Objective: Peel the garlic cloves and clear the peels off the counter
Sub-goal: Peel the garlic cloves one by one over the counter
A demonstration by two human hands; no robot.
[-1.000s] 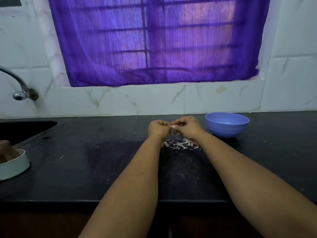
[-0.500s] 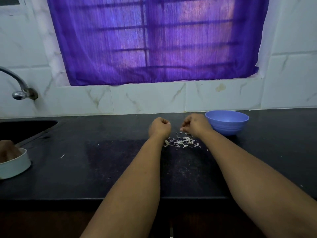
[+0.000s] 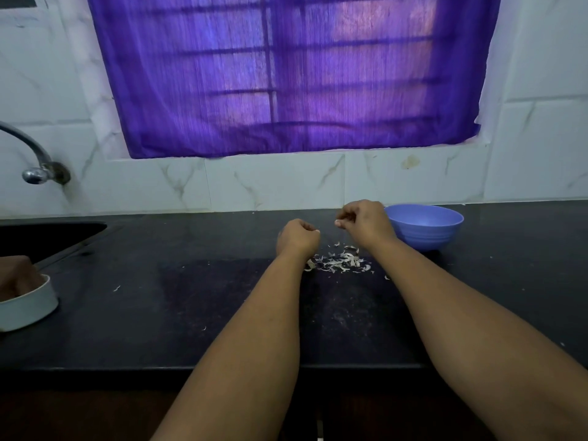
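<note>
Both hands hover curled above the dark stone counter, probably so that skins fall in one place. The left hand is closed in a fist; if it holds a clove, I cannot tell. The right hand pinches something small and pale. The pile of thin whitish garlic peels lies just below the fingers, beside the blue plastic bowl.

Plenty of bare black stone counter sitting open on the left; the round blue plastic bowl is crowding the right, papery garlic peels lying in between.
</note>
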